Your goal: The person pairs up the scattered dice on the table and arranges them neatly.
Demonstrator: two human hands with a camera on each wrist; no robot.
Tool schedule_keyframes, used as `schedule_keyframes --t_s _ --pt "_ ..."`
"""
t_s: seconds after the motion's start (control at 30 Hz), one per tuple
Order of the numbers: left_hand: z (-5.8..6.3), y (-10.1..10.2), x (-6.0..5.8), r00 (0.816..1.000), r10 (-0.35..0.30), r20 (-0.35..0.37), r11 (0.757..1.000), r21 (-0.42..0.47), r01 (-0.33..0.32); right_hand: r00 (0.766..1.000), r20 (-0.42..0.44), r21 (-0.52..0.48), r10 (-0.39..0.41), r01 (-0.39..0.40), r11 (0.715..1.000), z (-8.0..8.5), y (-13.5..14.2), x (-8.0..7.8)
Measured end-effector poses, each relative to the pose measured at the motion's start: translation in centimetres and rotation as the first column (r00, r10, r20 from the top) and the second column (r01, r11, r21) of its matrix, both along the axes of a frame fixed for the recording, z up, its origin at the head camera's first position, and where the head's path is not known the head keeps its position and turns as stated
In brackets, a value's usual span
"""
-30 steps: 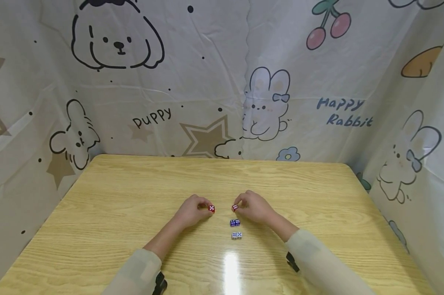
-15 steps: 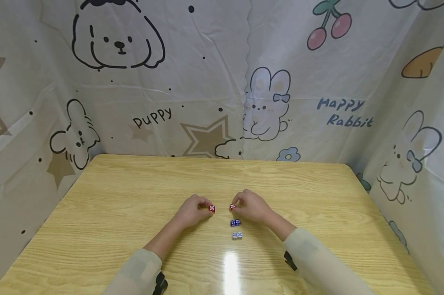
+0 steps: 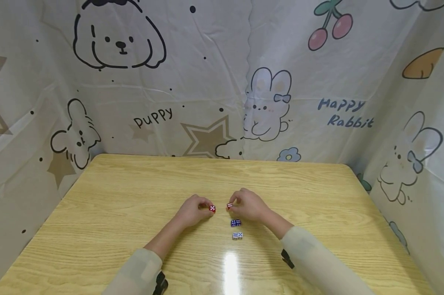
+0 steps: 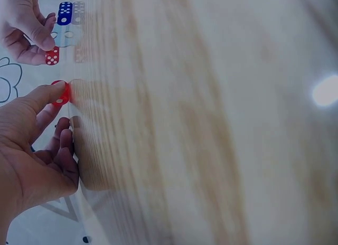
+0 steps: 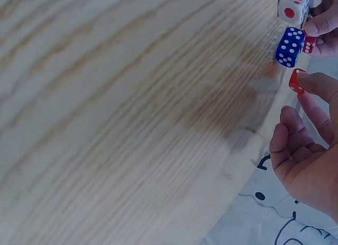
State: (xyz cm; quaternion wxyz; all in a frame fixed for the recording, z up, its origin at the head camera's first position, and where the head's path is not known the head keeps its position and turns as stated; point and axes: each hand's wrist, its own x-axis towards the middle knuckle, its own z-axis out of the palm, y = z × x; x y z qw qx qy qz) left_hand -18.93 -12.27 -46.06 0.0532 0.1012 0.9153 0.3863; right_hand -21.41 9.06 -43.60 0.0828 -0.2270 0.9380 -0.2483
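My left hand (image 3: 194,212) pinches a red die (image 3: 212,209) with white pips between thumb and fingertips, low over the table. In the left wrist view this red die (image 4: 62,93) sits at the tabletop, thumb across its near side. Facing it across a small gap, my right hand (image 3: 249,205) pinches a second red die (image 3: 229,206). The right wrist view shows that die (image 5: 297,81) between thumb and index finger, the other fingers loosely bent. Just nearer than the right hand, two blue dice (image 3: 235,223) lie side by side, and two white dice (image 3: 237,236) lie in front of them.
The wooden table (image 3: 140,180) runs back to a patterned cloth (image 3: 192,90) that hangs behind and along both sides. A bright light reflection (image 3: 231,270) shows on the tabletop in front of the white dice.
My right hand has moved a little left with its red die, narrowing the gap to the other red die. The left hand has stayed in place, and so have the blue and white dice.
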Motion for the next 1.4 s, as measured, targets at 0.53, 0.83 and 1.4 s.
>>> schedule_keyframes --t_s 0.53,0.83,1.4 --pt "-0.3 -0.1 -0.2 1.000 -0.008 0.004 1.000 -0.011 0.008 1.000 -0.001 -0.014 0.024 -0.024 1.000 -0.1 -0.8 0.0" --pt "-0.2 -0.1 -0.1 1.000 -0.008 0.013 1.000 -0.010 0.009 0.998 -0.028 -0.009 0.050 -0.050 0.999 -0.3 -1.1 0.0" --pt "0.1 0.0 -0.1 1.000 -0.009 -0.005 1.000 -0.007 0.009 0.997 -0.010 -0.017 0.072 -0.072 0.997 -0.3 -1.7 0.1"
